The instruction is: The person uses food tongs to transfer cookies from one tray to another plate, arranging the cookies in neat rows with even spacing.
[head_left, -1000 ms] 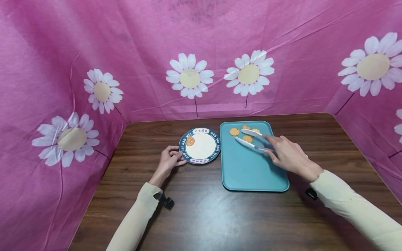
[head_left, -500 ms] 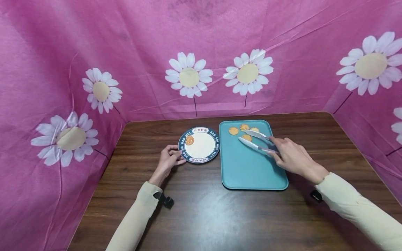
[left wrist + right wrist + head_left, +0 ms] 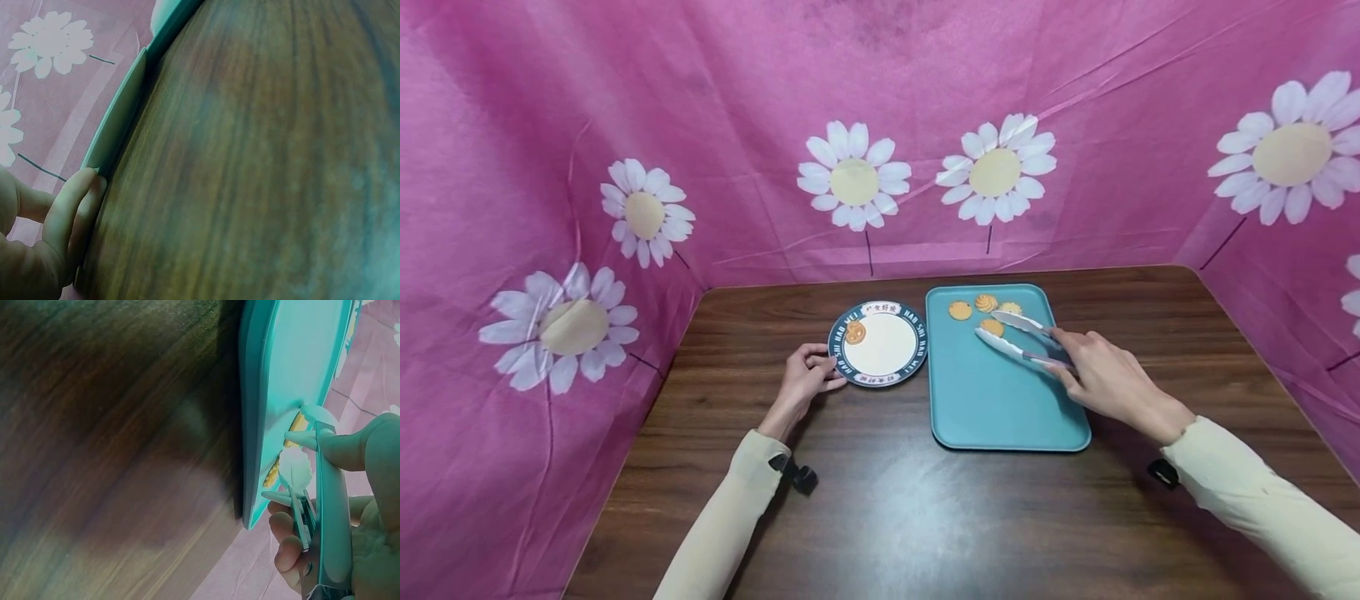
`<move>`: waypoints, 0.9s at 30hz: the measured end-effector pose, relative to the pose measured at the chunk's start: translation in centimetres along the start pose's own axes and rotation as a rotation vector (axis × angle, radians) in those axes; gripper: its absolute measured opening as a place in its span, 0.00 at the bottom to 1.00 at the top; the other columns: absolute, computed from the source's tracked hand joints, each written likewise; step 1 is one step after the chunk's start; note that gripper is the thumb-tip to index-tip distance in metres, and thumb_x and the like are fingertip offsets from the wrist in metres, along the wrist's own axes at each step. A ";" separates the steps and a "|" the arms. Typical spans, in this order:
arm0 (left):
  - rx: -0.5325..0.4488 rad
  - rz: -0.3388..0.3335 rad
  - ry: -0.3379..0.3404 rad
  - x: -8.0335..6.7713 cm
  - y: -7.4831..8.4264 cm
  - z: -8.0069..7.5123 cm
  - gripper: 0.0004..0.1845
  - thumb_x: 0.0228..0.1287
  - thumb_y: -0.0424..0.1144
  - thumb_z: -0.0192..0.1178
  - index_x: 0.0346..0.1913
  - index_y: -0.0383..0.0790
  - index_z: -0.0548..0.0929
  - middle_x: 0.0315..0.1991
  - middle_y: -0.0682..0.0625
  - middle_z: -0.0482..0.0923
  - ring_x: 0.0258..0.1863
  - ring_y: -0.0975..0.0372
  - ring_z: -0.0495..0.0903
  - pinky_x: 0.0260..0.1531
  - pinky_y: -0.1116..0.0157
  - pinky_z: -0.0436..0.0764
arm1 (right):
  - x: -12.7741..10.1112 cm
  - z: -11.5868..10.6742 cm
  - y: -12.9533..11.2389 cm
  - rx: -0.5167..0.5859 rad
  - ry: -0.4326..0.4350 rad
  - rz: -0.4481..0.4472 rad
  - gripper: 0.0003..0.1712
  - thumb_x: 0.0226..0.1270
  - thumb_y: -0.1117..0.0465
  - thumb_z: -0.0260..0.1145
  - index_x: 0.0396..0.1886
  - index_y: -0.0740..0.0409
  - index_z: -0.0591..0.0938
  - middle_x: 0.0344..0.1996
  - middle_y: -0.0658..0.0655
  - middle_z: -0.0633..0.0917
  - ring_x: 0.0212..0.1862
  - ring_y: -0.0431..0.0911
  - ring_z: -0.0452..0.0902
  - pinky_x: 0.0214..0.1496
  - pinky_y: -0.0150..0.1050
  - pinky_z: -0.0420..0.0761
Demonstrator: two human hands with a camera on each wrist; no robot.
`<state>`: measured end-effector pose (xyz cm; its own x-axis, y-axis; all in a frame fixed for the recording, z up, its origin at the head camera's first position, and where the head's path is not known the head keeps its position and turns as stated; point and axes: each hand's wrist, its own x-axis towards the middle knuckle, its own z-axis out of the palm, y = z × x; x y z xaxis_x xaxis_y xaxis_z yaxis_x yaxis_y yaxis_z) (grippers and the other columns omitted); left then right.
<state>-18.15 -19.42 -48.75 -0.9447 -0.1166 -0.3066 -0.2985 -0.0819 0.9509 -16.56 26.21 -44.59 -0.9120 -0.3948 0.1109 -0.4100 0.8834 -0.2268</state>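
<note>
A round plate (image 3: pixel 878 377) with a dark lettered rim lies left of a teal tray (image 3: pixel 1000 400); one orange cookie (image 3: pixel 854 332) sits at its left side. My left hand (image 3: pixel 808 375) pinches the plate's near-left rim, and in the left wrist view its fingers (image 3: pixel 72 209) curl against that rim (image 3: pixel 115 131). My right hand (image 3: pixel 1078 365) grips white tongs (image 3: pixel 1011 346) over the tray's far end. The tong arms stand apart on either side of a cookie (image 3: pixel 992 327). In the right wrist view the tongs (image 3: pixel 325 500) lie along the tray (image 3: pixel 294 375).
Three more cookies (image 3: pixel 959 310) (image 3: pixel 986 302) (image 3: pixel 1011 308) lie along the tray's far edge. The dark wooden table (image 3: pixel 880 508) is walled on three sides by pink cloth with daisies (image 3: pixel 853 179). Small black clips sit by both cuffs.
The right hand and the tongs have drawn back slightly to the right, so the tips now flank the nearest cookie. The left hand still holds the plate's rim.
</note>
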 end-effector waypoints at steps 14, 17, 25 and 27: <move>0.010 -0.006 0.006 0.1 0.1 0.0 0.21 0.73 0.23 0.56 0.65 0.23 0.68 0.38 0.44 0.77 0.26 0.64 0.85 0.32 0.70 0.93 | -0.4 0.0 0.1 -0.006 0.012 -0.025 0.34 0.73 0.54 0.69 0.71 0.70 0.72 0.44 0.69 0.86 0.38 0.53 0.78 0.26 0.45 0.82; 0.005 -0.004 0.006 0.1 0.1 0.0 0.21 0.73 0.23 0.56 0.65 0.23 0.68 0.38 0.45 0.77 0.26 0.64 0.85 0.32 0.70 0.93 | -0.3 0.0 0.1 -0.003 0.021 -0.036 0.34 0.73 0.55 0.70 0.70 0.70 0.73 0.43 0.68 0.87 0.36 0.52 0.77 0.26 0.43 0.81; 0.000 -0.006 0.000 0.3 0.1 0.0 0.21 0.73 0.23 0.56 0.65 0.23 0.68 0.38 0.45 0.76 0.26 0.64 0.85 0.32 0.70 0.94 | -0.3 0.1 0.2 -0.001 0.026 -0.034 0.34 0.73 0.56 0.69 0.71 0.70 0.72 0.45 0.70 0.86 0.38 0.54 0.79 0.25 0.47 0.83; 0.003 -0.008 0.001 0.2 0.1 0.0 0.21 0.73 0.23 0.56 0.65 0.23 0.68 0.38 0.45 0.77 0.26 0.64 0.85 0.32 0.70 0.94 | -0.4 0.2 0.2 -0.002 0.028 -0.032 0.34 0.73 0.55 0.69 0.71 0.69 0.72 0.46 0.70 0.86 0.38 0.55 0.79 0.26 0.49 0.84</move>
<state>-18.41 -19.41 -48.74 -0.9422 -0.1172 -0.3140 -0.3061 -0.0802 0.9486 -16.30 26.48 -44.84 -0.8981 -0.4152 0.1451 -0.4385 0.8711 -0.2211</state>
